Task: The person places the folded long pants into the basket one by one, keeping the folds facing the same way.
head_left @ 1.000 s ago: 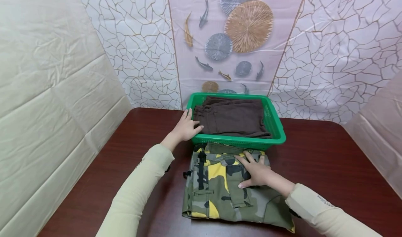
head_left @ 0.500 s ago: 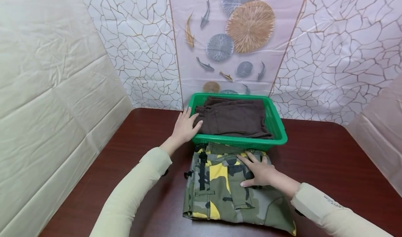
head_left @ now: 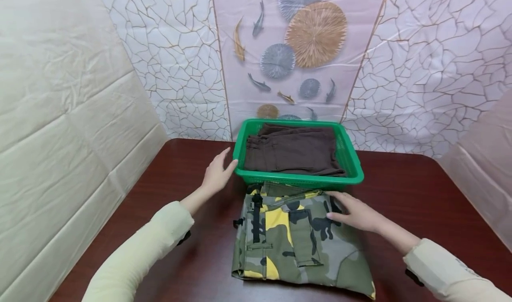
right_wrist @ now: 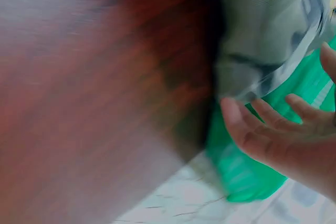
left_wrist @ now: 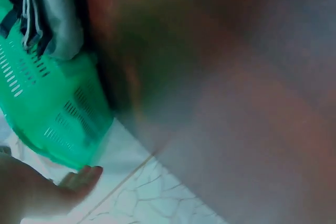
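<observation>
In the head view, folded camouflage cargo pants [head_left: 280, 253] in grey, green, black and yellow lie on the table, with black straps at their left side. My right hand [head_left: 356, 209] is over their upper right edge, fingers extended; the right wrist view shows its fingertips [right_wrist: 231, 108] by the folded cloth. Just left of the green plastic basket [head_left: 300, 178] is my left hand [head_left: 216, 173], its fingers loosely extended and the thumb close to the rim. Neither hand grips anything. Brown folded pants [head_left: 294, 153] fill most of the basket.
The dark red wooden table [head_left: 192, 159] extends to both sides of the basket. Behind it hangs a patterned backdrop [head_left: 184, 62], and a cream cloth wall [head_left: 72, 115] runs along the left. The basket stands right against the top edge of the camouflage pants.
My left hand has come off the basket's left rim, moving left and down. My right hand has slid from the middle of the camouflage pants to their right edge. Basket and pants stay put.
</observation>
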Action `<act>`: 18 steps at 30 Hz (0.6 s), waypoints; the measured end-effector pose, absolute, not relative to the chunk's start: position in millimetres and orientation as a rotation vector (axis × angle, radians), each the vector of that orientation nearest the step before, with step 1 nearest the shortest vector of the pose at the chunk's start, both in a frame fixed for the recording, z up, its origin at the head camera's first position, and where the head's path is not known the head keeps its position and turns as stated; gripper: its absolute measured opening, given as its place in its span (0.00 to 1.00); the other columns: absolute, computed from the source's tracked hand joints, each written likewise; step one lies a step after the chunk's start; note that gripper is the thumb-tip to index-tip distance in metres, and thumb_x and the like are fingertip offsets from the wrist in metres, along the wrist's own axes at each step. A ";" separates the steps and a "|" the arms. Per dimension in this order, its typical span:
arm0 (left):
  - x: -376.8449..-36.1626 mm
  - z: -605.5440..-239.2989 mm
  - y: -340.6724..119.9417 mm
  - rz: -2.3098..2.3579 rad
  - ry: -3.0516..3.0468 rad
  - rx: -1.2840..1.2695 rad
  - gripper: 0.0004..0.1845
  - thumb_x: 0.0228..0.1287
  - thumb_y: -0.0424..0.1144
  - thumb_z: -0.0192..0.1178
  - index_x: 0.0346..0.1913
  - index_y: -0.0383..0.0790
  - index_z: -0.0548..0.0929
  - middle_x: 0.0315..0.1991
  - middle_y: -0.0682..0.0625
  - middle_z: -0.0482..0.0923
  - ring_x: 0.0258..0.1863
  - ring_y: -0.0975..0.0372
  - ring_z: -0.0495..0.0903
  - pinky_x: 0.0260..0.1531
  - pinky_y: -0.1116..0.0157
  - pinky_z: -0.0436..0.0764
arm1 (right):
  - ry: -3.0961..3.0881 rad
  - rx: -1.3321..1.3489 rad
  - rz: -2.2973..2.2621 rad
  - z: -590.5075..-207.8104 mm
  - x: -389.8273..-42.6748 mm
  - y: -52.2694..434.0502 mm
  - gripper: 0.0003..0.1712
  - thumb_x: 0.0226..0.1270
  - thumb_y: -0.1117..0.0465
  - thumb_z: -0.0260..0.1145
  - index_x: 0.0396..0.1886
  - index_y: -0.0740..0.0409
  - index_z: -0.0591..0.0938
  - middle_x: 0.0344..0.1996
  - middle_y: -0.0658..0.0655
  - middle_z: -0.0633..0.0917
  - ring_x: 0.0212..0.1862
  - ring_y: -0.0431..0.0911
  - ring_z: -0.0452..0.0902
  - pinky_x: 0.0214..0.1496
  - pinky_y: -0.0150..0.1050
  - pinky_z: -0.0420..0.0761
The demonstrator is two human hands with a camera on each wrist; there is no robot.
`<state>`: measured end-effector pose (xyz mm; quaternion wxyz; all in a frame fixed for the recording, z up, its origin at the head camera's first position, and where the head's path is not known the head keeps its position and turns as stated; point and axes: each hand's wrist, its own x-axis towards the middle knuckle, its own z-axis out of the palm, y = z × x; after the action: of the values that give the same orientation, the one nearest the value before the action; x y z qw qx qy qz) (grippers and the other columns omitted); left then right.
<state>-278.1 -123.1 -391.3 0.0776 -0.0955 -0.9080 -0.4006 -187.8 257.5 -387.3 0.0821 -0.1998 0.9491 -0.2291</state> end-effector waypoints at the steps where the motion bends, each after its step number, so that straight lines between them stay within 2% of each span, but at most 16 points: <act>1: -277.0 -393.4 -127.1 -1.230 -2.709 -0.229 0.31 0.72 0.52 0.47 0.71 0.42 0.60 0.66 0.39 0.66 0.61 0.47 0.70 0.58 0.45 0.70 | 2.824 -0.564 -0.746 -388.1 -189.3 263.7 0.37 0.66 0.49 0.62 0.65 0.69 0.66 0.56 0.74 0.73 0.54 0.65 0.73 0.47 0.55 0.77; 4: -274.7 -398.7 -138.7 -1.308 -2.687 -0.090 0.28 0.70 0.51 0.49 0.67 0.39 0.67 0.58 0.38 0.75 0.54 0.47 0.76 0.55 0.47 0.72 | 2.731 -0.435 -0.948 -389.5 -191.7 282.8 0.33 0.69 0.51 0.59 0.63 0.72 0.66 0.51 0.71 0.77 0.49 0.59 0.77 0.42 0.47 0.81; 7: -274.3 -403.1 -149.6 -1.363 -2.719 -0.041 0.28 0.70 0.51 0.49 0.65 0.37 0.69 0.54 0.37 0.77 0.51 0.48 0.77 0.52 0.50 0.74 | 2.592 -0.285 -1.092 -390.2 -189.4 299.1 0.33 0.71 0.51 0.56 0.64 0.73 0.64 0.53 0.74 0.75 0.49 0.57 0.78 0.43 0.47 0.83; 12: -273.7 -407.6 -165.7 -1.717 -2.720 -0.011 0.29 0.70 0.51 0.50 0.66 0.35 0.68 0.56 0.34 0.75 0.50 0.46 0.79 0.48 0.55 0.80 | 2.373 -0.135 -1.273 -391.3 -185.6 321.2 0.36 0.74 0.50 0.51 0.67 0.75 0.58 0.58 0.77 0.70 0.52 0.58 0.78 0.47 0.50 0.82; 15: -271.1 -411.6 -173.6 -1.967 -2.636 -0.043 0.28 0.70 0.49 0.52 0.67 0.36 0.67 0.56 0.34 0.76 0.49 0.50 0.82 0.52 0.52 0.79 | 2.251 -0.095 -1.363 -391.7 -185.4 331.8 0.37 0.76 0.50 0.48 0.68 0.77 0.54 0.56 0.72 0.74 0.54 0.57 0.78 0.51 0.50 0.81; 18: -266.1 -416.6 -179.2 -2.146 -2.561 -0.091 0.29 0.69 0.46 0.54 0.69 0.37 0.64 0.58 0.34 0.74 0.51 0.51 0.81 0.53 0.51 0.78 | 2.115 -0.064 -1.440 -392.6 -184.6 342.2 0.37 0.76 0.49 0.47 0.69 0.76 0.53 0.54 0.61 0.79 0.53 0.52 0.79 0.53 0.50 0.80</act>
<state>-266.1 -179.2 -416.6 -0.1003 -0.0269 -0.7623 -0.6388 -184.6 342.2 -392.6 0.2868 -0.0238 0.7917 -0.5389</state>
